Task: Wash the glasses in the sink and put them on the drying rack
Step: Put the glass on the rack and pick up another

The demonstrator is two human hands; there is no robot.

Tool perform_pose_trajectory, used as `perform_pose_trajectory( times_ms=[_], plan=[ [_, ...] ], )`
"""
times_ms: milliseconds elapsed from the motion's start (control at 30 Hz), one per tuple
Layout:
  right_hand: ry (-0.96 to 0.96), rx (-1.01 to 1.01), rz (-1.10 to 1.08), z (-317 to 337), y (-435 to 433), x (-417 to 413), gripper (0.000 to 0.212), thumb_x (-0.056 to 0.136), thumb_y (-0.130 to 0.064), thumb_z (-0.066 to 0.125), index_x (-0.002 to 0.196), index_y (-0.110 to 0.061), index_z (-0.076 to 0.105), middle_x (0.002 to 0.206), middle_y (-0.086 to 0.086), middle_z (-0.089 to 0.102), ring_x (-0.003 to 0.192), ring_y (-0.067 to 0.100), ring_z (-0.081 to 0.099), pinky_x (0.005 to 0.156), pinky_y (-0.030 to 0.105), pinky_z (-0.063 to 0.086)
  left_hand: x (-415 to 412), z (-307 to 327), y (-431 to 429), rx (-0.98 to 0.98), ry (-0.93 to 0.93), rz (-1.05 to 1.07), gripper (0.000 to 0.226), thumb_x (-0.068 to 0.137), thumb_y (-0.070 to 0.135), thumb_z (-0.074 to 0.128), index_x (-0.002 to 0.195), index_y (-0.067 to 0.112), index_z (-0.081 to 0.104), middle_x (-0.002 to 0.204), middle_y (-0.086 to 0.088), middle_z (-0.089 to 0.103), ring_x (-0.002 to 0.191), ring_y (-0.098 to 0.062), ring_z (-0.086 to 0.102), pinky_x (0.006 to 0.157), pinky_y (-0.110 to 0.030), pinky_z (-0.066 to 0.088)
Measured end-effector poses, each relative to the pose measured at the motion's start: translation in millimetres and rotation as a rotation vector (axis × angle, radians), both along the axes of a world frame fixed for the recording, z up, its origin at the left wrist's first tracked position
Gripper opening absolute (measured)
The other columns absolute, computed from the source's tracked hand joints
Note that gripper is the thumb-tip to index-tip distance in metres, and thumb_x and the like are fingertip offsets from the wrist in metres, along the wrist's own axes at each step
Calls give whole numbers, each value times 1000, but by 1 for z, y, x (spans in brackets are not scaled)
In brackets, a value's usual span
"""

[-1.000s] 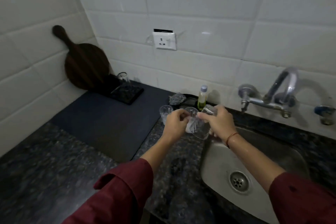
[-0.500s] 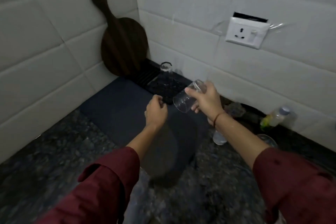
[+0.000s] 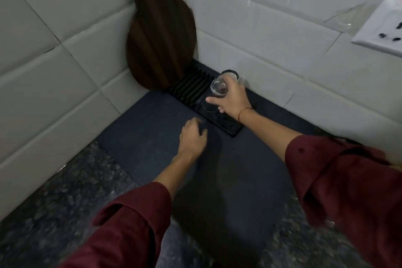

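White-tiled walls meet in a corner above a speckled granite counter, and the drying rack, black and ribbed, sits tight in that corner. Over the rack's flat end, the right hand grips a clear glass. The thumb lies across the side facing the camera and the fingers wrap the far side. The glass is turned over and tilted, with its thick base up toward the camera and its mouth down toward the rack. Whether the rim touches the rack cannot be told. A red thread circles the right wrist, and the bare forearm runs back from the rack to the right sleeve, which is maroon.

The left hand holds nothing. It is knuckles-up with the fingers loosely curled under, just in front of the rack's near long edge, over the dark blue mat on which the rack stands. Its forearm stretches straight back to the left sleeve.

Just behind the right hand, on the rack's wall side, the dark rim of a second glass shows. A round wooden board with a long handle leans upright in the corner, its lower edge at the rack's ribbed end. A white socket sits on the wall well to the right of the rack.
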State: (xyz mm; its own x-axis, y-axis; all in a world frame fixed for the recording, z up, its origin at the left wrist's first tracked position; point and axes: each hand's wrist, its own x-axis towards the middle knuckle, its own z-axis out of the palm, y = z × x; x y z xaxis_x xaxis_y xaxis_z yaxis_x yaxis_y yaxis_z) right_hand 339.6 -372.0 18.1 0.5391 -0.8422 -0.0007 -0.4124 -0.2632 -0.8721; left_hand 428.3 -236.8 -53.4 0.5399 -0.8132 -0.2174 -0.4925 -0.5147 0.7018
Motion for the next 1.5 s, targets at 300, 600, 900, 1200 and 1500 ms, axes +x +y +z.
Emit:
perform_pose_trajectory(
  times_ms=[300,600,900,1200,1500],
  plan=[
    [199,-79,60,-43,-22,19,55,65,-18,95,106,-18,58,95,-5,63,61,5,54,49,9,48,12,-26,-5,-13,-65,-55,30,98,19,60,127,11,61,128,-8,61,121,-27,52,105,-45,44],
    [331,-71,31,-38,-25,25,68,70,-19,92,124,-12,51,110,6,60,77,26,63,73,43,59,12,-26,-14,-13,-101,-78,32,99,21,61,130,12,61,131,-7,61,124,-27,49,103,-41,40],
    [199,3,-107,-31,11,-10,67,79,-9,81,130,-14,40,118,9,53,98,34,65,84,51,59,-17,-8,-8,-105,52,-109,35,95,19,67,128,10,61,129,-7,60,124,-23,55,107,-40,46],
    [-60,79,-494,16,80,-146,27,78,-11,75,78,-32,58,85,-1,70,78,22,72,74,48,62,-141,26,20,-142,161,-313,12,87,23,72,97,17,68,96,0,69,90,-15,65,80,-33,53],
    [-54,-118,-715,41,155,-331,19,80,-2,75,85,-17,64,83,0,71,82,15,68,76,37,59,-258,24,43,25,136,-381,8,89,20,64,84,18,68,85,-1,71,84,-20,67,72,-33,51]
  ],
)
